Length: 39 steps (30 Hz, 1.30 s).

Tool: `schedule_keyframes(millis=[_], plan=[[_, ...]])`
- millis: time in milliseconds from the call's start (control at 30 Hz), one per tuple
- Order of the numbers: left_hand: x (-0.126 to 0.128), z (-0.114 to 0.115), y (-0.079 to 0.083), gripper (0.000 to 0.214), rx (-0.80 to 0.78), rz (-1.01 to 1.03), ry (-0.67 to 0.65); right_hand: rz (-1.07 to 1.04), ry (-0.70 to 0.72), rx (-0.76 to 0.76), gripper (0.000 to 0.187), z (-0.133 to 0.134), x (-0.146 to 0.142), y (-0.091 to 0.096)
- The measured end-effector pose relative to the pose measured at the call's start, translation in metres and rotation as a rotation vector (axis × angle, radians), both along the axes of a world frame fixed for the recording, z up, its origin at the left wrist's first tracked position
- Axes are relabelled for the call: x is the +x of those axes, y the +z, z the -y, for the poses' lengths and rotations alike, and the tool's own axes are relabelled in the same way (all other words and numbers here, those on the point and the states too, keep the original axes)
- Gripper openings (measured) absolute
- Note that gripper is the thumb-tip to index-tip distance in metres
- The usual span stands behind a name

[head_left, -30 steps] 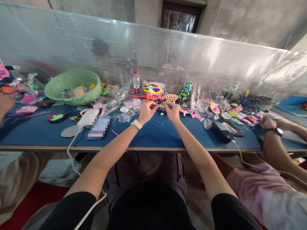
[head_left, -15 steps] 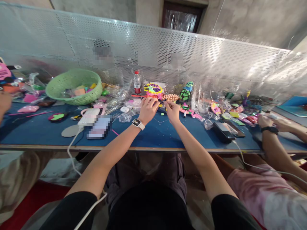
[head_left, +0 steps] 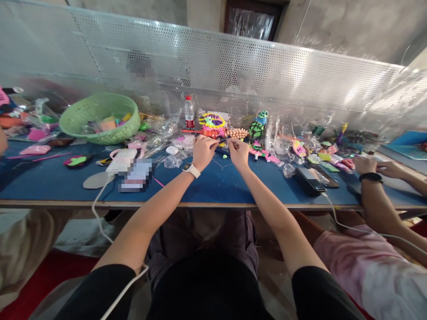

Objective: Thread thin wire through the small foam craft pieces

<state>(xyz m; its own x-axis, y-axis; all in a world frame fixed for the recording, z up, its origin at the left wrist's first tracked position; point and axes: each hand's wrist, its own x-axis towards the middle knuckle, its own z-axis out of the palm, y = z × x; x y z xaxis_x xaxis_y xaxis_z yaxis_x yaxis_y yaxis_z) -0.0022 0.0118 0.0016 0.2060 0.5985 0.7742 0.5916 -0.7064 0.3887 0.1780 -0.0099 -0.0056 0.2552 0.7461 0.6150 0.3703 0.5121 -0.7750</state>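
Above the blue table, my left hand (head_left: 203,152) and my right hand (head_left: 239,153) are close together, fingertips pinched at the two ends of a thin dark piece (head_left: 223,140) whose kind is too small to make out. A pale watch (head_left: 191,170) is on my left wrist. Just beyond my fingers stand colourful clay figures: one with a yellow and purple frill (head_left: 212,120), a tan ridged piece (head_left: 237,133) and a green-and-black patterned one (head_left: 256,130). A small light green bit (head_left: 224,156) lies on the table between my hands.
At the left is a green basket (head_left: 100,118) with coloured pieces inside. A red-capped bottle (head_left: 189,112) stands by the perforated metal screen (head_left: 200,62). A phone (head_left: 136,174) and a black device (head_left: 310,181) with cables lie near the front edge. A co-worker's hands (head_left: 370,166) are at right.
The dark piece shows more plainly between my fingertips, and my left wrist has turned slightly. The whole view has shifted a little.
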Motion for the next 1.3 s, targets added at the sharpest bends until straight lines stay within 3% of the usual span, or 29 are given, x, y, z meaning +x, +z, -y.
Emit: schedule_keyframes(millis=[200, 300, 433, 533, 733, 900, 1067, 1200, 1300], plan=[[0.000, -0.017, -0.006, 0.016, -0.450, 0.454, -0.339, -0.001, 0.010, 0.005, 0.040, -0.002, 0.003, -0.001], [0.000, -0.017, -0.007, 0.015, -0.545, 0.526, -0.379, 0.004, 0.002, -0.009, 0.042, -0.005, 0.004, -0.002], [-0.003, -0.010, -0.003, 0.010, -0.281, 0.235, -0.284, -0.006, -0.012, -0.021, 0.040, -0.007, 0.005, -0.003], [-0.004, -0.005, -0.002, 0.021, -0.065, -0.070, -0.166, -0.012, -0.011, -0.037, 0.038, -0.007, 0.006, -0.002], [-0.005, -0.006, -0.004, 0.030, 0.071, -0.305, 0.006, -0.011, -0.002, -0.055, 0.035, -0.005, 0.004, -0.001], [-0.004, -0.007, -0.005, 0.023, 0.102, -0.355, 0.044, -0.020, 0.006, -0.026, 0.030, -0.005, 0.003, -0.002], [-0.003, -0.008, -0.005, 0.020, 0.086, -0.355, -0.010, -0.031, 0.004, 0.013, 0.030, -0.010, 0.009, -0.005], [-0.003, -0.005, -0.004, 0.020, 0.069, -0.194, -0.088, -0.047, 0.010, 0.061, 0.035, -0.013, 0.012, -0.008], [0.001, -0.002, -0.002, 0.019, -0.058, 0.092, -0.204, -0.071, 0.057, 0.081, 0.038, -0.014, 0.013, -0.008]])
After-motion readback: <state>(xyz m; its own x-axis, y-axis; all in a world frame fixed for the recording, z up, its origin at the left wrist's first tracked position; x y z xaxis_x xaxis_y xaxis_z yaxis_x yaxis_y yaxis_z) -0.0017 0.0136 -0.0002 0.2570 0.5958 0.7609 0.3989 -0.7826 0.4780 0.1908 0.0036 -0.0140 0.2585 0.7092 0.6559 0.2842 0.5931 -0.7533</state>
